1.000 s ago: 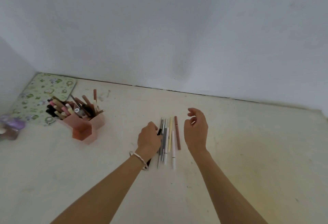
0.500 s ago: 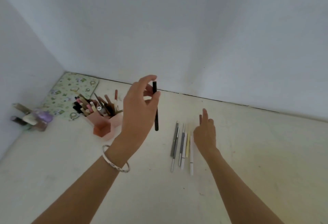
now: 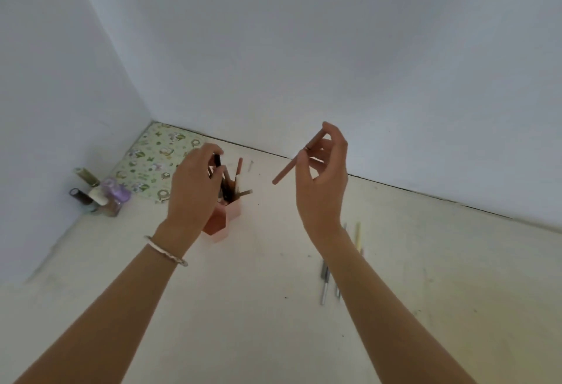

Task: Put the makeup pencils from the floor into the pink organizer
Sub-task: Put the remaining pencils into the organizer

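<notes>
The pink organizer (image 3: 226, 221) stands on the floor, crowded with several upright pencils. My left hand (image 3: 193, 184) hovers over it, fingers pinched on a black pencil (image 3: 217, 161) whose lower end dips among the others. My right hand (image 3: 324, 177) is raised to the right of the organizer, holding a brown-pink pencil (image 3: 289, 167) at a slant. Several pencils (image 3: 325, 277) remain on the floor, partly hidden behind my right forearm; a pale yellow pencil (image 3: 358, 236) shows beside it.
A green patterned mat (image 3: 155, 158) lies in the corner behind the organizer. A cluster of small bottles (image 3: 100, 195) stands against the left wall. White walls close the floor on the left and at the back.
My left hand carried the black pencil from the floor row over to the organizer. My right hand picked the brown-pink pencil off the floor and lifted it. The camera turned left.
</notes>
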